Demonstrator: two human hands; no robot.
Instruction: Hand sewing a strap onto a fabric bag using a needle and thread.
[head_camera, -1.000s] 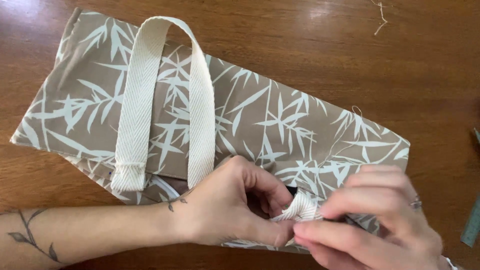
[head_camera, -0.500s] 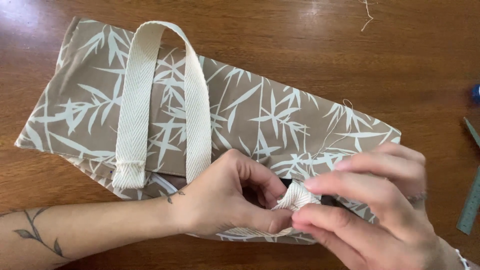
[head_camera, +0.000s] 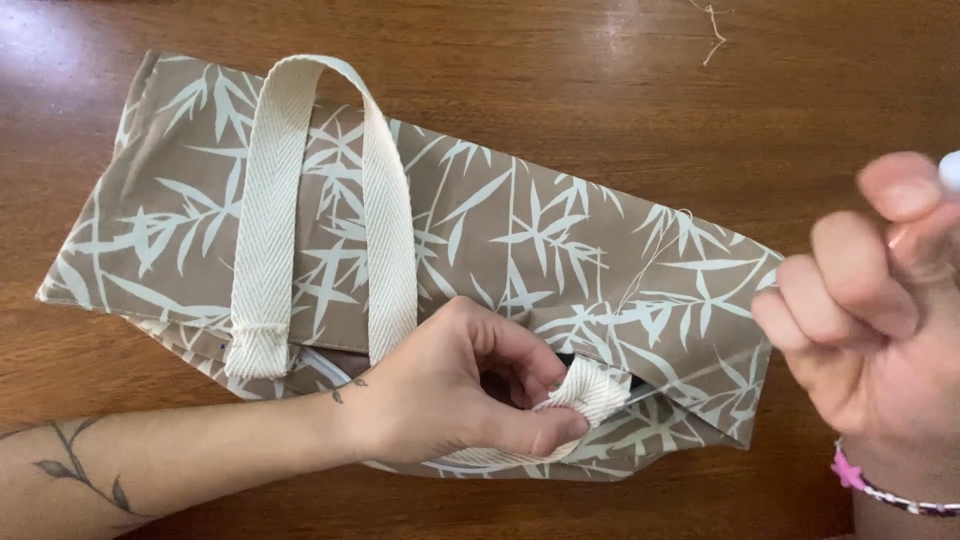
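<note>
A tan fabric bag (head_camera: 520, 230) with a pale leaf print lies flat on a brown wooden table (head_camera: 560, 80). One cream webbing handle (head_camera: 270, 210) loops over its left half. My left hand (head_camera: 450, 385) rests on the bag's near edge and pinches the folded end of a second cream webbing strap (head_camera: 592, 388) between thumb and fingers. My right hand (head_camera: 870, 310) is lifted off the bag at the right, blurred, with fingers curled. A small white thing (head_camera: 950, 172) shows at its fingertips by the frame edge; whether the hand grips it is unclear.
A bit of loose thread (head_camera: 712, 22) lies on the table at the far edge. A pink and dark beaded bracelet (head_camera: 880, 490) is on my right wrist. Bare wood surrounds the bag.
My right hand has let go of the strap end and moved up and to the right, away from the bag. My left hand still holds the folded strap in the same place.
</note>
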